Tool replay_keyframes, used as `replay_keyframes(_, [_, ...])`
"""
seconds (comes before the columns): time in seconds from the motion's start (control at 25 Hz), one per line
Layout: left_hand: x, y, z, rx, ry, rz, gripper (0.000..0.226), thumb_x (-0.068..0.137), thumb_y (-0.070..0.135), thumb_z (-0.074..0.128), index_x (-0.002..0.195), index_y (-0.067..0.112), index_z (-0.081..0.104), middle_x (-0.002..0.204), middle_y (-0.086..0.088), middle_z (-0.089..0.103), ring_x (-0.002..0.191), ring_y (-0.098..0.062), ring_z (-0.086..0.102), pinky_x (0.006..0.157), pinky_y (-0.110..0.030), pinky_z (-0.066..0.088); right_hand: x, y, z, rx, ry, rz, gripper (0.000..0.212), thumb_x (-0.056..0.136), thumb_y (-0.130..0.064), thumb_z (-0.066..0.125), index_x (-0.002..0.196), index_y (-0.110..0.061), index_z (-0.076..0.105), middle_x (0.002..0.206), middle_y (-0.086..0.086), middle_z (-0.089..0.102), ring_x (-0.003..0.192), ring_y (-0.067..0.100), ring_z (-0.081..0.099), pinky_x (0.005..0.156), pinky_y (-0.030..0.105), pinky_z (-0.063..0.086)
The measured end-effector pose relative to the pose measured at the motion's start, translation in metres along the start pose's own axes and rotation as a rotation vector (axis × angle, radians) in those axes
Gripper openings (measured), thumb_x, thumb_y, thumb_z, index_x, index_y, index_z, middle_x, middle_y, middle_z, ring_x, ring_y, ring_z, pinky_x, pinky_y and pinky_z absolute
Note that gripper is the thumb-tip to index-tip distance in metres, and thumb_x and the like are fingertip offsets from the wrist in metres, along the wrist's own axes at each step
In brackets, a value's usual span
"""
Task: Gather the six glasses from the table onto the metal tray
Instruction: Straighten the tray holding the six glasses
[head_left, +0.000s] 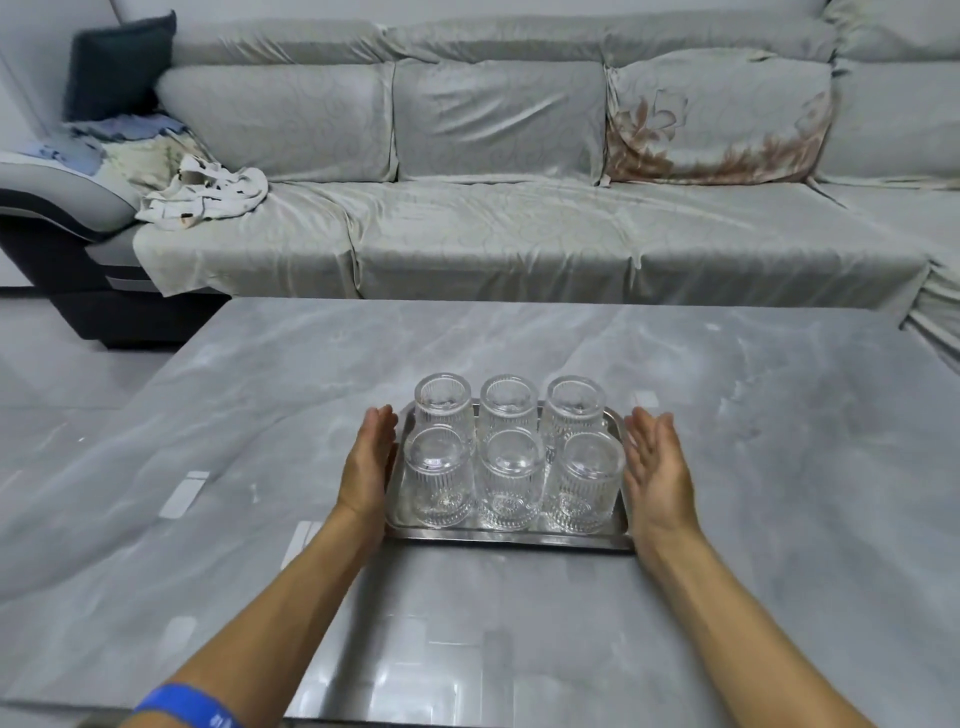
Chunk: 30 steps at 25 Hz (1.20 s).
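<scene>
Several clear ribbed glasses (511, 478) stand in two rows of three on the metal tray (509, 539), which lies on the grey marble table (753, 467). My left hand (370, 462) is flat against the tray's left edge, fingers straight. My right hand (655, 467) is held open beside the tray's right edge, palm facing the glasses; whether it touches the tray is unclear. Neither hand holds a glass.
A grey covered sofa (493, 228) runs along the far side of the table, with crumpled cloths (202, 195) on its left end and a dark cushion (119, 62) behind them. Floor shows to the table's left.
</scene>
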<state>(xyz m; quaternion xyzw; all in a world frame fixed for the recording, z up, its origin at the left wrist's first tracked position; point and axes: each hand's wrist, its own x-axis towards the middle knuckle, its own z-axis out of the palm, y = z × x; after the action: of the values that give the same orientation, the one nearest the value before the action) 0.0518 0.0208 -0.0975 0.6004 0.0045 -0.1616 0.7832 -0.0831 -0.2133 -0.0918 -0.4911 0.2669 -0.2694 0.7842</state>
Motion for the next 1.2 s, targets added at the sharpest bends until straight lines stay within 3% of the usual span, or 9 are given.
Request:
replay_keyframes(0.08, [-0.003,-0.005,0.018,-0.011,-0.024,0.04,0.042,0.098,0.046,0.041,0.111,0.023,0.073,0.12,0.003,0.071,0.107,-0.008,0.067,0.089,-0.028,0.05,-0.004,0.017,0.009,0.043,-0.031,0.019,0.049,0.101,-0.047,0.032,0.122,-0.015,0.062,0.125,0.008,0.065,0.107,0.015,0.065,0.091,0.034,0.053])
replay_keyframes(0.16, [-0.001,-0.001,0.027,0.008,-0.047,0.051,0.046,0.098,0.047,0.04,0.118,0.018,0.07,0.121,-0.007,0.071,0.111,-0.021,0.067,0.095,-0.037,0.05,-0.002,0.017,0.016,0.028,-0.034,0.023,0.055,0.102,-0.046,0.029,0.131,-0.007,0.056,0.134,0.022,0.059,0.121,0.033,0.057,0.106,0.052,0.042])
replay_keyframes(0.24, [0.003,0.0,0.026,0.03,-0.083,0.03,0.048,0.098,0.051,0.037,0.115,0.02,0.07,0.116,-0.006,0.074,0.107,-0.02,0.069,0.085,-0.031,0.054,0.005,0.017,0.015,0.001,-0.045,0.024,0.057,0.102,-0.046,0.027,0.134,-0.007,0.053,0.137,0.024,0.056,0.128,0.04,0.051,0.11,0.058,0.036])
replay_keyframes(0.36, [0.008,-0.005,0.023,0.042,-0.101,0.018,0.047,0.098,0.051,0.035,0.106,0.026,0.073,0.106,0.001,0.078,0.099,-0.013,0.072,0.074,-0.022,0.054,0.012,0.019,0.013,-0.037,-0.079,0.032,0.057,0.102,-0.048,0.025,0.132,-0.011,0.056,0.133,0.021,0.061,0.125,0.038,0.054,0.109,0.058,0.037])
replay_keyframes(0.52, [0.015,-0.004,0.024,0.047,-0.076,0.023,0.049,0.1,0.049,0.033,0.121,0.021,0.067,0.117,-0.006,0.073,0.108,-0.021,0.067,0.092,-0.035,0.051,0.013,0.022,0.015,-0.049,-0.077,0.022,0.054,0.102,-0.048,0.024,0.127,-0.013,0.059,0.132,0.021,0.061,0.124,0.037,0.056,0.109,0.057,0.038])
replay_keyframes(0.64, [0.017,-0.004,0.025,0.089,-0.063,0.046,0.047,0.101,0.047,0.032,0.116,0.023,0.069,0.115,-0.001,0.074,0.108,-0.018,0.067,0.089,-0.03,0.05,0.015,0.022,0.016,-0.09,-0.086,0.012,0.056,0.103,-0.047,0.024,0.13,-0.011,0.058,0.131,0.02,0.062,0.122,0.035,0.058,0.107,0.054,0.041])
replay_keyframes(0.84, [0.003,-0.005,-0.022,0.488,0.027,0.224,0.05,0.088,0.039,0.048,0.134,0.021,0.058,0.134,0.008,0.061,0.122,-0.007,0.054,0.094,-0.017,0.038,-0.005,0.009,-0.009,-0.371,0.05,-0.111,0.03,0.09,-0.028,0.048,0.099,-0.047,0.069,0.114,-0.019,0.071,0.106,0.0,0.064,0.087,0.021,0.051])
replay_keyframes(1.04, [-0.024,-0.016,-0.037,0.761,-0.414,0.148,0.083,0.059,0.015,0.052,0.127,0.063,0.046,0.131,0.041,0.052,0.115,0.017,0.049,0.089,-0.009,0.041,-0.035,0.017,-0.022,-0.814,-0.238,-0.139,0.088,0.076,-0.012,0.063,0.138,-0.064,0.029,0.133,-0.03,0.055,0.122,0.003,0.054,0.099,0.032,0.045])
replay_keyframes(1.2, [-0.029,-0.021,-0.049,0.783,-0.277,0.156,0.079,0.061,0.024,0.071,0.125,0.059,0.043,0.134,0.027,0.055,0.118,0.015,0.05,0.093,-0.013,0.041,-0.043,0.024,-0.034,-1.055,-0.175,-0.315,0.091,0.073,-0.019,0.071,0.151,-0.034,0.026,0.139,-0.001,0.052,0.127,0.021,0.048,0.104,0.04,0.041])
